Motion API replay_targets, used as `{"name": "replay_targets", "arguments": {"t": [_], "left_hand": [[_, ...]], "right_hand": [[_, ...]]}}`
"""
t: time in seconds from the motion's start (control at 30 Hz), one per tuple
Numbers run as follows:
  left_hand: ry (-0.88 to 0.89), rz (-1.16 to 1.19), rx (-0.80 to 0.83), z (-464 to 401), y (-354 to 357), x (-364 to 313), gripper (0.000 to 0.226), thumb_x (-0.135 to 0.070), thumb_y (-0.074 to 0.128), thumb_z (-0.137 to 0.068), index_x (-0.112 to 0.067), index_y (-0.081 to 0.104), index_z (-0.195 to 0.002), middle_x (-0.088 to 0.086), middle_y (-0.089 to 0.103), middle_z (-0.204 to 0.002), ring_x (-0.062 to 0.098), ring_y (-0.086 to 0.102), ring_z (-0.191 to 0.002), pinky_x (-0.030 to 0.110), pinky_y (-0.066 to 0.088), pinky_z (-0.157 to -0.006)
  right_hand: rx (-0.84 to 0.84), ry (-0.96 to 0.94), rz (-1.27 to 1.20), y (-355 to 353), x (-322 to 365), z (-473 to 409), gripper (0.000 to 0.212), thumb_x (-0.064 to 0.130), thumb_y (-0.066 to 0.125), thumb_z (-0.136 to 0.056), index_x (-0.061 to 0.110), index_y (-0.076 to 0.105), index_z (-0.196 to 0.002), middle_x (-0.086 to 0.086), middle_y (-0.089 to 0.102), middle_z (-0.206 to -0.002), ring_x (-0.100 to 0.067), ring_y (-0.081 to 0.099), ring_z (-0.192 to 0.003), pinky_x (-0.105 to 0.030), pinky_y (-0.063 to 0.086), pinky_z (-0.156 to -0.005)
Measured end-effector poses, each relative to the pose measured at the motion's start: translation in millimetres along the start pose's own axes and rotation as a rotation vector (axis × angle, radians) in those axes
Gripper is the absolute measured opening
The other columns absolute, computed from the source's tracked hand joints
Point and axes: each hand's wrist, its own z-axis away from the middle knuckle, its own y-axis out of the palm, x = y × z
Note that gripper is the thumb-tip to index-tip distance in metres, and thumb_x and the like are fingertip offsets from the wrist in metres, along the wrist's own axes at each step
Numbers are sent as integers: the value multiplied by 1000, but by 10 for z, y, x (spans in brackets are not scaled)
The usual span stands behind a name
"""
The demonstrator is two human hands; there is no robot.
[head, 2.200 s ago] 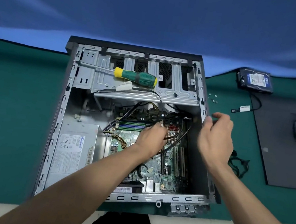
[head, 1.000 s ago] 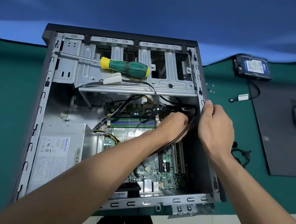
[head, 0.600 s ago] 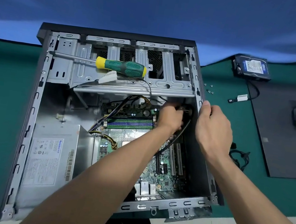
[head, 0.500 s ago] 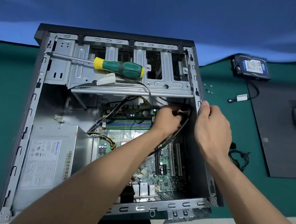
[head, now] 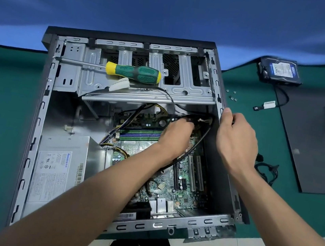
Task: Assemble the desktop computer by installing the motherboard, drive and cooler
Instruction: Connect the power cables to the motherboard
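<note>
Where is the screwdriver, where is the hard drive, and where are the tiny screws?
screwdriver (head: pixel 138 73), head view, on its green handle, lying on the case's drive cage.
hard drive (head: pixel 281 70), head view, on its blue label.
tiny screws (head: pixel 232 95), head view, on the loose cluster on the green mat.

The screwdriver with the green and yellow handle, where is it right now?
In the head view the screwdriver lies across the metal drive cage at the far end of the open computer case, beyond both hands, neither of which touches it.
</note>
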Motion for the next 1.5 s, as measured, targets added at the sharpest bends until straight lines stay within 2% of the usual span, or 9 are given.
{"name": "replay_targets", "arguments": {"t": [0.13,0.23,0.37,0.67,0.87,1.1,1.23,1.37,1.5], "left_hand": [[16,-115,-62,21,15,-17,19,2,56,-87,-3,66,-103,12,59,-101,32,56,-99,42,48,-81],[8,-33,-54,-18,-12,-16,14,-1,55,-87,-5,67,-93,11,62,-94,32,60,-92,41,48,-73],[22,126,-41,-37,-22,105,19,-17,54,-94,-10,69,-104,11,68,-102,31,61,-99,41,51,-85],[27,277,1,-89,14,20,19,-14,56,-91,-8,70,-102,10,70,-101,29,63,-95,35,49,-84],[105,268,18,-71,-30,13,19,-17,54,-92,-5,64,-80,17,64,-83,36,57,-80,33,37,-63],[103,267,15,-63,-53,-14,29,-22,47,-95,-2,66,-85,15,60,-84,35,57,-79,37,45,-69],[-92,286,4,-83,-45,-37,33,-21,46,-96,-2,64,-76,11,58,-75,29,56,-71,29,41,-65],[-321,405,-17,-220,-45,-109,32,-14,49,-91,-5,46,-61,14,54,-72,32,57,-73,28,37,-60],[-432,707,-48,-319,28,-173,19,-9,55,-89,7,66,-87,22,68,-91,31,64,-78,32,52,-69]], "right_hand": [[2,-4,0,-3,5,4,41,46,25,-99,16,49,-86,-3,59,-88,-25,51,-79,-36,36,-71],[3,-5,6,-4,9,3,41,46,25,-99,16,49,-87,-5,60,-90,-27,52,-81,-38,40,-73],[8,-6,15,6,13,4,41,47,24,-99,16,49,-88,-6,60,-92,-26,52,-81,-38,39,-72],[10,0,27,-2,7,-1,42,47,24,-99,16,49,-88,-7,60,-93,-28,52,-83,-39,40,-74],[3,5,38,5,6,-9,42,46,24,-99,15,48,-85,-6,58,-89,-28,50,-79,-37,36,-69],[-6,-1,46,12,5,-10,42,46,24,-99,15,47,-84,-6,57,-86,-29,50,-78,-37,35,-68],[-10,1,53,15,7,-11,41,46,25,-99,15,47,-83,-6,56,-85,-29,49,-77,-36,34,-67],[-12,3,54,14,6,-8,42,47,24,-99,15,47,-83,-5,57,-84,-29,49,-77,-36,34,-67],[-13,1,54,24,4,-7,42,47,24,-99,15,47,-83,-4,56,-84,-28,49,-76,-36,33,-66]]}}
